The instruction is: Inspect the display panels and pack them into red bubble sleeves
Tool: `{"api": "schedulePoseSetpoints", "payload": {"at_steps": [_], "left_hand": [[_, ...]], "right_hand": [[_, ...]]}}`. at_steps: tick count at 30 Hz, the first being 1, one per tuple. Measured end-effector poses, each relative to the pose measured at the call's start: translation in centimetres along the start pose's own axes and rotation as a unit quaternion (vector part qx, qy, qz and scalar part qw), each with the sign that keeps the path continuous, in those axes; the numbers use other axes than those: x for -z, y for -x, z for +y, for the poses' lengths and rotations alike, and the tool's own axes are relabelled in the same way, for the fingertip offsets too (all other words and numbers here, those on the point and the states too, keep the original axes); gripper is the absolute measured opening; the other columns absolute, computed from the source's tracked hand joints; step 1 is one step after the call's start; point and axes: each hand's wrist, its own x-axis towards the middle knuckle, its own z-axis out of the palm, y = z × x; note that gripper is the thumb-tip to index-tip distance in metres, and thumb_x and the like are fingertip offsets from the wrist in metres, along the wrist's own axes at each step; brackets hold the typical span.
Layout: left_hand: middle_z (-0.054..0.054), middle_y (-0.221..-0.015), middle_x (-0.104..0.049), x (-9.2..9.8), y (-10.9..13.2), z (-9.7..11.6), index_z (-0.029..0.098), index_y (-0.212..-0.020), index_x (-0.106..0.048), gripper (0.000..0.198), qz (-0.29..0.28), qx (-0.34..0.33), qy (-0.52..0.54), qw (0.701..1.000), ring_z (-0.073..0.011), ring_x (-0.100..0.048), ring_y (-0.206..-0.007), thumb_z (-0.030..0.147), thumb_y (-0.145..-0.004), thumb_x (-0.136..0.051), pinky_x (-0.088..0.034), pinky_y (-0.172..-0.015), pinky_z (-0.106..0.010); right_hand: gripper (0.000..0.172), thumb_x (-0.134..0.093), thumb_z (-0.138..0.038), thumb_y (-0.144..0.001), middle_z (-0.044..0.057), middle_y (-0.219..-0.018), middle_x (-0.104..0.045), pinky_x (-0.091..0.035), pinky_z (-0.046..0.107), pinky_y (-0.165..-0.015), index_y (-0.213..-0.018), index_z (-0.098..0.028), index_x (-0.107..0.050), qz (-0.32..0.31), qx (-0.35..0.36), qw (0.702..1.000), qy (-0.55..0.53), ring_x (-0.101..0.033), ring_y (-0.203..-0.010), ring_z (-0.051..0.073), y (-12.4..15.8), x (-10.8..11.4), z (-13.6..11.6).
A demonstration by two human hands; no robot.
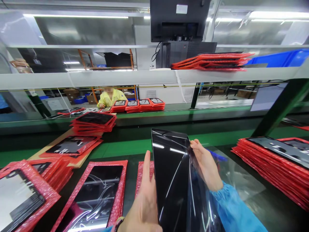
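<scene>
A glossy black screen panel (170, 174) stands tilted upright before me. Along its left edge, my left hand (145, 199) holds it, the index finger pointing up and the thumb low down. My right hand (205, 164) pinches at the panel's upper right corner, where a clear plastic film (200, 199) hangs down along the right side. How far the film still touches the glass I cannot tell. To the left lies another black screen panel (96, 190) under wrinkled clear film, on a red bubble-wrap sleeve (118, 196). Part of a second red sleeve (138, 177) shows behind my left hand.
Tall stacks of panels in red sleeves (272, 167) stand at right. More sleeved stacks (94, 122) sit at left, some on a wooden board (54, 141). A shelf (120, 79) crosses above, carrying a monitor (178, 21). Beyond it a person in yellow (112, 96) works.
</scene>
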Motion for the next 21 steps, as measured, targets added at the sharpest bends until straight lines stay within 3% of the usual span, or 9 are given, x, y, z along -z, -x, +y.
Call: {"api": "schedulePoseSetpoints", "payload": {"at_steps": [3,4,8,10,13,16,19,21], "left_hand": [[-0.002,-0.151,-0.033,0.0,0.1,0.2,0.034,-0.145,0.014,0.104,0.048,0.073,-0.029,0.996,-0.0217,-0.01,-0.143,0.046,-0.077,-0.063,0.002,-0.114,-0.045],[-0.002,-0.152,-0.032,0.0,0.3,0.3,0.035,-0.145,0.015,0.102,0.046,0.086,-0.036,0.995,-0.022,-0.01,-0.143,0.046,-0.078,-0.062,0.0,-0.114,-0.046],[0.001,-0.153,-0.029,-0.3,0.8,0.5,0.041,-0.146,-0.001,0.112,-0.05,0.001,-0.093,0.994,-0.0295,-0.009,-0.143,0.029,-0.065,-0.077,-0.006,-0.113,-0.052],[0.001,-0.153,-0.029,-0.5,0.9,0.5,0.043,-0.145,-0.004,0.105,-0.088,-0.033,-0.099,0.991,-0.0306,-0.013,-0.142,0.028,-0.068,-0.074,-0.009,-0.112,-0.055],[0.0,-0.151,-0.034,-0.7,0.6,0.3,0.044,-0.145,-0.009,0.098,-0.095,-0.044,-0.05,0.993,-0.0304,-0.019,-0.141,0.026,-0.071,-0.071,-0.012,-0.111,-0.056],[0.002,-0.147,-0.041,-0.6,0.2,0.2,0.041,-0.143,-0.027,0.083,-0.097,-0.031,0.048,0.994,-0.0279,-0.025,-0.139,0.021,-0.073,-0.066,-0.014,-0.113,-0.05],[0.001,-0.145,-0.045,-0.6,-0.1,0.4,0.033,-0.138,-0.043,0.067,-0.106,-0.011,0.118,0.987,-0.0263,-0.033,-0.136,0.018,-0.074,-0.059,-0.02,-0.113,-0.043],[-0.002,-0.144,-0.046,-0.7,-0.2,0.6,0.026,-0.138,-0.044,0.066,-0.104,-0.015,0.138,0.985,-0.0269,-0.035,-0.135,0.019,-0.073,-0.055,-0.022,-0.113,-0.043]], "right_hand": [[0.04,-0.065,-0.009,-0.047,-0.007,-0.071,-0.065,-0.056,0.017,-0.068,-0.082,-0.025,-0.052,0.015,-0.035,0.999,-0.013,-0.067,-0.077,0.012,0.3,-0.3,-0.5],[0.042,-0.064,-0.009,-0.047,-0.006,-0.073,-0.066,-0.056,0.016,-0.07,-0.084,-0.025,-0.053,0.021,-0.042,0.999,-0.014,-0.067,-0.08,0.012,0.4,-0.4,-0.6],[0.042,-0.065,-0.007,-0.051,-0.003,-0.085,-0.069,-0.056,0.017,-0.079,-0.089,-0.024,-0.057,0.037,-0.055,0.998,-0.014,-0.067,-0.091,0.014,0.9,-0.4,-0.9],[0.04,-0.065,-0.008,-0.053,-0.003,-0.09,-0.069,-0.056,0.019,-0.081,-0.089,-0.024,-0.059,0.038,-0.054,0.998,-0.018,-0.066,-0.095,0.015,1.1,-0.4,-0.9],[0.039,-0.064,-0.007,-0.055,-0.004,-0.09,-0.069,-0.057,0.016,-0.076,-0.089,-0.025,-0.059,0.044,-0.058,0.997,-0.028,-0.066,-0.094,0.013,1.3,-0.5,-0.9],[0.038,-0.062,-0.006,-0.055,-0.004,-0.086,-0.068,-0.056,0.012,-0.068,-0.088,-0.025,-0.058,0.047,-0.062,0.996,-0.037,-0.067,-0.089,0.011,1.3,-0.6,-0.9],[0.035,-0.063,-0.006,-0.054,-0.006,-0.08,-0.067,-0.054,0.009,-0.064,-0.084,-0.024,-0.056,0.036,-0.066,0.996,-0.043,-0.067,-0.081,0.009,1.2,-0.8,-0.9],[0.034,-0.063,-0.006,-0.053,-0.007,-0.074,-0.065,-0.054,0.01,-0.064,-0.082,-0.024,-0.055,0.028,-0.066,0.996,-0.045,-0.066,-0.074,0.008,1.1,-0.8,-0.9]]}}
